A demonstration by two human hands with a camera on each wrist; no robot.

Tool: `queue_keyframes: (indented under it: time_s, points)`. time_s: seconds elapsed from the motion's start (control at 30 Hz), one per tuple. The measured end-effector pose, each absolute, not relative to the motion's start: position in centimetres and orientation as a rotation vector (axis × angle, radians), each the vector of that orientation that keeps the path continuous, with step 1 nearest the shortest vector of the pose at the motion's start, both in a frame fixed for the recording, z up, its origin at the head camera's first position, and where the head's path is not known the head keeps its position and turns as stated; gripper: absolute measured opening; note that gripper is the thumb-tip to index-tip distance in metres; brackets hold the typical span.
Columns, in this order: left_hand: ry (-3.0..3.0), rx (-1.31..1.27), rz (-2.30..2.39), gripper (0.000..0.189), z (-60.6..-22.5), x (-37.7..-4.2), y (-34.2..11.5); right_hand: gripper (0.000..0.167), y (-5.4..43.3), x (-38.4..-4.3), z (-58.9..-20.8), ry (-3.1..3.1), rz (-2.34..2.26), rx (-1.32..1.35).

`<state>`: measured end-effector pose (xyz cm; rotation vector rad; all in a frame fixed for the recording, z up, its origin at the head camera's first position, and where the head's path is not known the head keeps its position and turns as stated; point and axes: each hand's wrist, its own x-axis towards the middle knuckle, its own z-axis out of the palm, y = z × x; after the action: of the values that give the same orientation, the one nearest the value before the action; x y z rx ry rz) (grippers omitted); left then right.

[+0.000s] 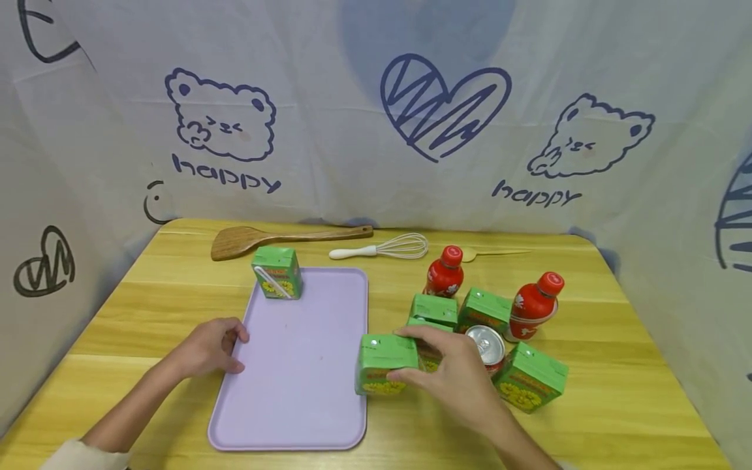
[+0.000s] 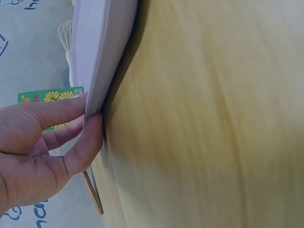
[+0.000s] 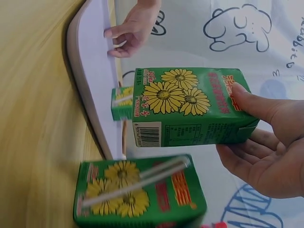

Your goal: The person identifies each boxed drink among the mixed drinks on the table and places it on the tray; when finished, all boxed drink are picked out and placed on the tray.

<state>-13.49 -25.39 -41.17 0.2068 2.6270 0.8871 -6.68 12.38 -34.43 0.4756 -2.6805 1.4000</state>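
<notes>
My right hand point(image 1: 461, 375) grips a green juice carton point(image 1: 382, 365) printed with yellow flowers, thumb on one side and fingers on the other. In the right wrist view, the held carton point(image 3: 185, 107) is raised off the table, its barcode end facing the tray. At the left edge of the lilac tray point(image 1: 288, 385), my left hand point(image 1: 208, 347) pinches the rim between thumb and fingers, as the left wrist view of this hand point(image 2: 52, 142) shows. Another green carton point(image 1: 277, 273), with a white straw on its front, stands at the tray's far left corner.
Right of the tray stand several green cartons point(image 1: 531, 376), a silver-topped can point(image 1: 486, 346) and two red bottles point(image 1: 444, 274), one in a clear cup. Along the back lie a wooden spatula point(image 1: 235, 243), a whisk point(image 1: 402, 246) and a thin-handled spoon point(image 1: 468, 254). A printed cloth hangs behind.
</notes>
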Motion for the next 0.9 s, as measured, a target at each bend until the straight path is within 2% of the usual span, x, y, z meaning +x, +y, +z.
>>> queue_keyframes:
  time_s: [0.9]
  points:
    - [2.621, 0.250, 0.916, 0.036, -41.5, -11.8, -25.5, 0.042, 0.9, -13.8, -36.9, -2.647, 1.470, 0.629]
